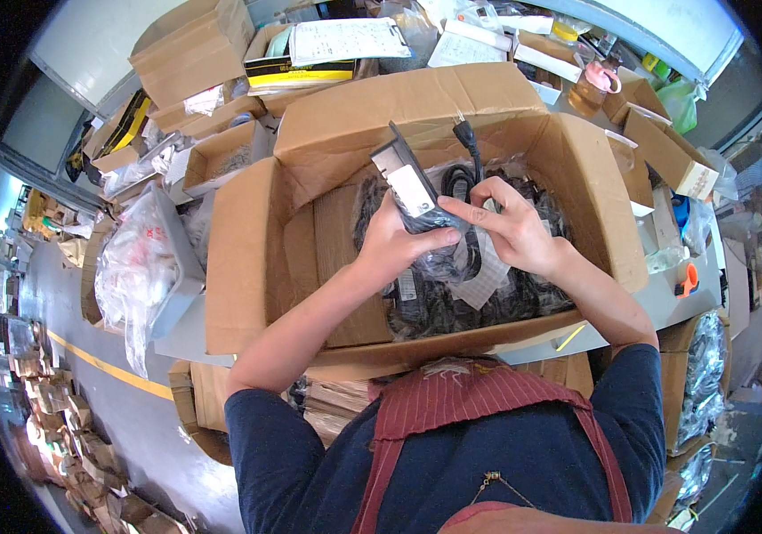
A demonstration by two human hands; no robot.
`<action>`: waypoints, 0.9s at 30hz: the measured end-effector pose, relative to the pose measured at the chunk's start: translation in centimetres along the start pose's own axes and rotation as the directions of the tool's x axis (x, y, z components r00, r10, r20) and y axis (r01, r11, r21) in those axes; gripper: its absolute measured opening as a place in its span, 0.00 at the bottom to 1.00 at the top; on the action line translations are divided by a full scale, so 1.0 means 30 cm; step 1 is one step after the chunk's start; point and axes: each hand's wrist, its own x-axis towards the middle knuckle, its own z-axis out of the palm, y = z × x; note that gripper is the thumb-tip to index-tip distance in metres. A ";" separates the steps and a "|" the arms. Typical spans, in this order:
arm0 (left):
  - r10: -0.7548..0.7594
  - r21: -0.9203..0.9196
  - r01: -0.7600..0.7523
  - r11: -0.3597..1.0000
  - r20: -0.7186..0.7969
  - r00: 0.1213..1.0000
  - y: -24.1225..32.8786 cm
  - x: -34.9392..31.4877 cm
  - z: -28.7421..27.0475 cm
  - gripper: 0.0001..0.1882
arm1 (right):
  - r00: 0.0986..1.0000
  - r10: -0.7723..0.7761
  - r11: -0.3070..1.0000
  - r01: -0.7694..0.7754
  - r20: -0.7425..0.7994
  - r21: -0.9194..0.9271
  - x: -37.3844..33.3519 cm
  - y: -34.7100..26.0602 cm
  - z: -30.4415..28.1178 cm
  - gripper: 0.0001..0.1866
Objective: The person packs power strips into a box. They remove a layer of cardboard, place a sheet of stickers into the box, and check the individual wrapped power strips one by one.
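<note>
My left hand (390, 245) is closed around a black power adapter (391, 166) with a white label, tilted above an open cardboard box (243, 258). Its thumb presses across clear plastic wrapping at the adapter's lower end. A coiled black power cord (458, 181) hangs beside the adapter, its plug sticking up. My right hand (519, 231) curls around the coil's right side, its index finger reaching to the adapter's edge. The fingers partly hide the cord. Below both hands, several plastic-wrapped black adapters and cords (407, 307) fill the box's right part, with a white paper slip (483, 280) among them.
A grey bin (187, 271) with clear plastic bags stands left of the box. Behind it are smaller cartons (229, 156) and a clipboard with papers (345, 40). At the right are a pink-lidded bottle (590, 87), more cartons and an orange tape dispenser (687, 279).
</note>
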 end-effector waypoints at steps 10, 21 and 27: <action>0.001 0.036 -0.001 0.999 -0.017 1.000 0.001 0.000 0.002 0.27 | 0.999 -0.029 1.000 0.029 0.027 0.003 -0.001 0.005 -0.004 0.39; -0.050 0.026 0.049 0.998 0.028 0.998 0.018 0.005 0.002 0.29 | 0.997 -0.049 0.999 0.048 0.056 0.017 -0.009 0.014 0.014 0.42; -0.076 0.034 0.075 0.997 0.012 0.997 0.021 -0.006 0.009 0.31 | 0.996 -0.073 0.996 0.070 0.058 0.050 -0.010 0.010 0.014 0.41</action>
